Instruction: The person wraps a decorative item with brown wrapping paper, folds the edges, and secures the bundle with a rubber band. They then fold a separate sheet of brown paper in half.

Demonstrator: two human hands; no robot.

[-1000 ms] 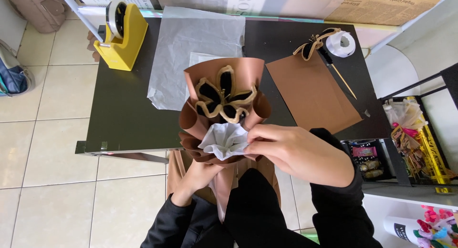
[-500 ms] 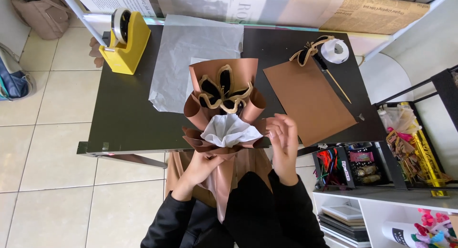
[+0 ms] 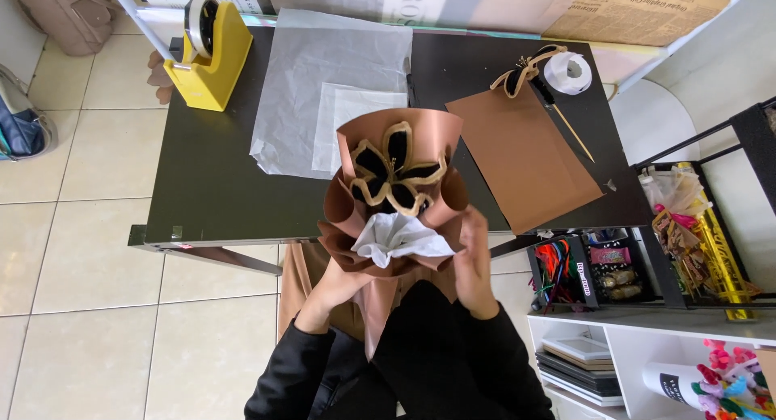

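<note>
We saw the left hand (image 3: 327, 295) closed round the lower stem of the brown paper bouquet (image 3: 396, 202), gripping from below, same as half a sec before. Right hand (image 3: 473, 266) had shifted: earlier its fingers were up at the white tissue (image 3: 402, 238), now it lay flatter along the wrap's right edge, fingers fairly straight, touching the paper w/o a firm grip. Bouquet was held upright over the near table edge, a bit higher in view than before. The black-and-tan flower (image 3: 394, 173) sat in the centre, tissue tucked just in front. Beyond, on the black table (image 3: 210, 194): crumpled clear sheet (image 3: 323, 72), brown paper sheet (image 3: 525, 157) to the right, unchanged. Far back, yellow tape dispenser (image 3: 212, 52) at left, white ribbon roll (image 3: 567, 71) at right.
</note>
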